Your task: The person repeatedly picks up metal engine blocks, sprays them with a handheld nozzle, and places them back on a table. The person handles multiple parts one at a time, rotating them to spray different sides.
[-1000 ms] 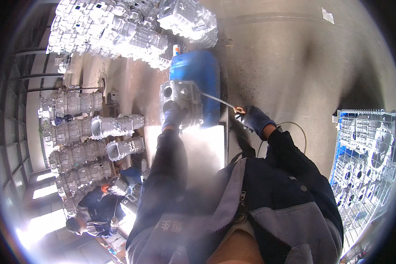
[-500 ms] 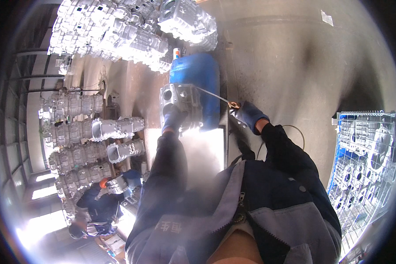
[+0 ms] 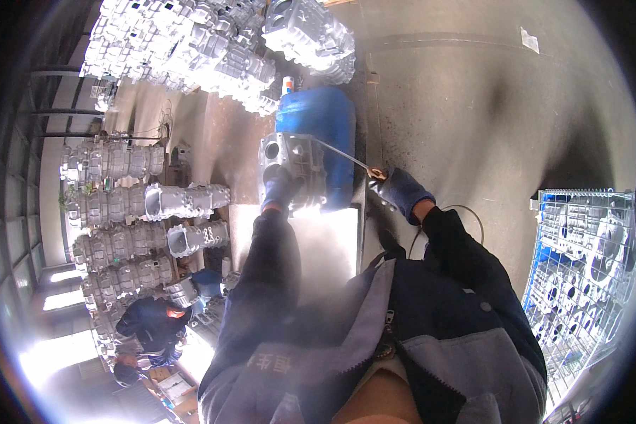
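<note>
A silver cast gearbox housing with a round opening lies against a blue plastic drum. My gloved left hand grips its near left side; the fingers are partly lost against the metal. In my gloved right hand, to the right of the drum, is an air blow gun with an orange-brown body. Its long thin nozzle slants left, and the tip reaches the upper right part of the housing. The fingers are closed around the handle, which the glove mostly covers. A thin hose loops beside my right forearm.
Many castings are stacked at the far left, with more rows at the left. A wire cage of metal parts stands at the right. Another person bends over work at the lower left. A glaring pale surface lies before me.
The view has shifted slightly. The other person at the lower left has moved their arm and upper body. My hands keep nearly the same places on the housing and the blow gun.
</note>
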`<state>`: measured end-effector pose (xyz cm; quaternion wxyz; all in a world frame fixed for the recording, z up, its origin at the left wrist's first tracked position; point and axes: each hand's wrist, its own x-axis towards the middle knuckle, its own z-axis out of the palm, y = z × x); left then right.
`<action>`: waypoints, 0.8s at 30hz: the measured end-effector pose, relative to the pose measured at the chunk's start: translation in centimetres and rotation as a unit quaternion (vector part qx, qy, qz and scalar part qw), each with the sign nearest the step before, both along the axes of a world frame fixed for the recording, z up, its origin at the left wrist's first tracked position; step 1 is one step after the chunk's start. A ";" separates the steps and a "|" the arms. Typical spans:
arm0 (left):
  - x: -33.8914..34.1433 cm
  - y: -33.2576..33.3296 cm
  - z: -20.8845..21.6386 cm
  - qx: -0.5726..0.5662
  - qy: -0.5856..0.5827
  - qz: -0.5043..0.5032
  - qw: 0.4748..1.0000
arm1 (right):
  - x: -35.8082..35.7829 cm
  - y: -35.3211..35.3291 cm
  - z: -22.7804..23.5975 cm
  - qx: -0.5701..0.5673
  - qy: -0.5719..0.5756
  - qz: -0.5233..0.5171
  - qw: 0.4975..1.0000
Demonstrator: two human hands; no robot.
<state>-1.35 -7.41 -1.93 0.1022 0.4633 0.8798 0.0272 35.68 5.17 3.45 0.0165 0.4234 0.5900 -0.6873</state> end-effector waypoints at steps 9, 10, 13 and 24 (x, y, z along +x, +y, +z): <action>0.4 0.3 0.1 0.007 0.026 0.010 1.000 | -0.7 0.7 0.0 0.116 -0.001 0.090 0.989; 0.5 0.4 0.3 0.010 0.033 0.008 0.999 | -0.9 0.6 -0.3 0.123 -0.013 0.062 0.990; 0.8 0.7 0.9 -0.016 0.022 0.007 1.000 | -0.4 0.9 -1.8 0.144 0.003 0.035 0.989; 11.8 -6.3 6.7 0.332 -0.039 0.332 0.882 | 2.3 6.8 1.8 0.197 0.018 0.159 0.967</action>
